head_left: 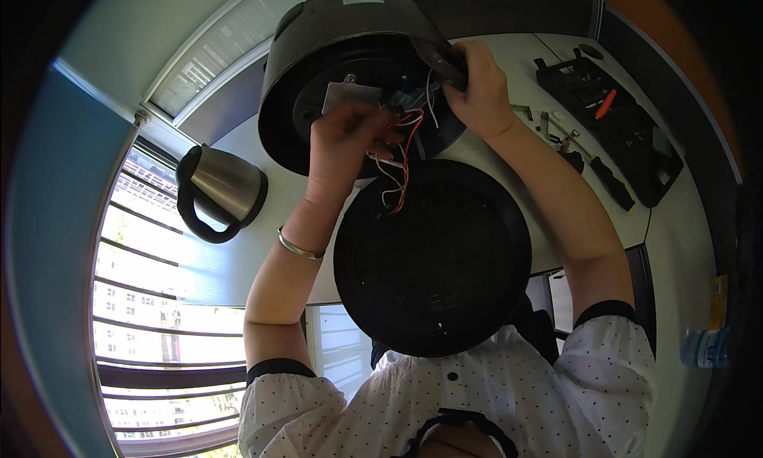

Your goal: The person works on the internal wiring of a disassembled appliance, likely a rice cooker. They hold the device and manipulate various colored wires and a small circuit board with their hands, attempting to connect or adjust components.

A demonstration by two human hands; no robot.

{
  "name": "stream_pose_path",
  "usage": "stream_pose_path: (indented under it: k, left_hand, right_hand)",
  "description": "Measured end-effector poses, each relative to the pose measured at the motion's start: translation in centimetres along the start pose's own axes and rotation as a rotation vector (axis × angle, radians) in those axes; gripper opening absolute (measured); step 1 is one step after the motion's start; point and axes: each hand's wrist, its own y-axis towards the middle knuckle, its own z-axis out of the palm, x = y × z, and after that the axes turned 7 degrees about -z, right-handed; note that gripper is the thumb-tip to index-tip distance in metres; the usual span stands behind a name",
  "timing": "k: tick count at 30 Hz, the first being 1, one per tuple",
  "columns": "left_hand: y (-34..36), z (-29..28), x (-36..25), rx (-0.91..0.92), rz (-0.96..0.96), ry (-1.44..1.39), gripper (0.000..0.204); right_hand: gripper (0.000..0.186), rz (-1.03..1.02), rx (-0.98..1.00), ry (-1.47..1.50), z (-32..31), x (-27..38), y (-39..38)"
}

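Observation:
A dark round appliance is tipped at the back of the desk, its open underside showing a metal plate and wiring. My right hand grips the handle on its right side. My left hand is inside the opening with fingers bent around the thin coloured wires; its fingertips are partly hidden. The wires run down to a large round black cover that lies against the desk's front edge and my body, below both hands.
A steel kettle stands at the left beside a slatted window. On the right of the white desk lie an open black tool case, a screwdriver and several small metal tools. A plastic bottle is at the far right.

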Motion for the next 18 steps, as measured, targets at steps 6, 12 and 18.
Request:
stream_pose_path:
  k: [6, 12, 18]
  left_hand:
    - [-0.6, -0.3, -0.2, 0.119, 0.071, 0.09, 0.016]
    - [-1.0, -0.1, 0.0, 0.122, 0.339, 0.299, 0.018]
    - [-0.9, -0.1, -0.2, -0.007, 0.729, 0.668, 0.021]
  right_hand:
    - [0.049, 0.0, 0.002, -0.002, 0.1, -0.2, -0.1]
    - [0.04, 0.088, 0.019, 0.035, -0.1, 0.3, 0.0]
    - [0.042, 0.103, 0.027, 0.042, -0.2, 0.4, 0.0]
